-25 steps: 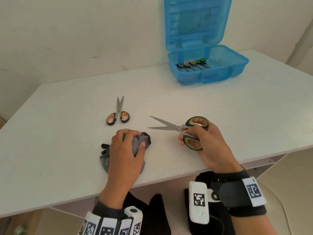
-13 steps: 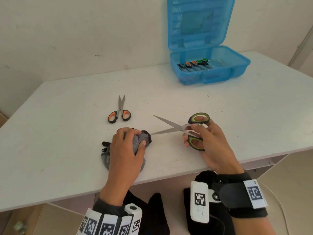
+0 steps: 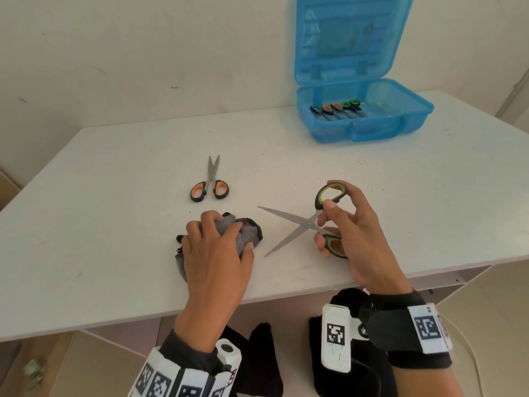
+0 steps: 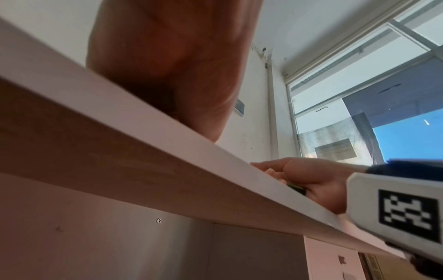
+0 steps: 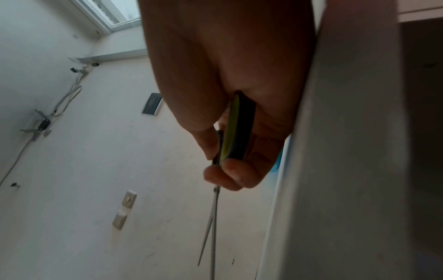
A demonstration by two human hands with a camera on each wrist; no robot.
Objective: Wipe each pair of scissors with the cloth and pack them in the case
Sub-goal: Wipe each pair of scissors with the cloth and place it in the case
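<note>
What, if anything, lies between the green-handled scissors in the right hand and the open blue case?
Nothing visible does. The right hand holds the green-handled scissors blades open over the table; the stretch to the blue case is bare tabletop. The orange-handled scissors lie off to the left, and the case's right part looks free.

We cannot count the scissors in the case (image 3: 337, 108); they are too small. Our left hand (image 3: 213, 250) hides most of the cloth (image 3: 246, 233).
</note>
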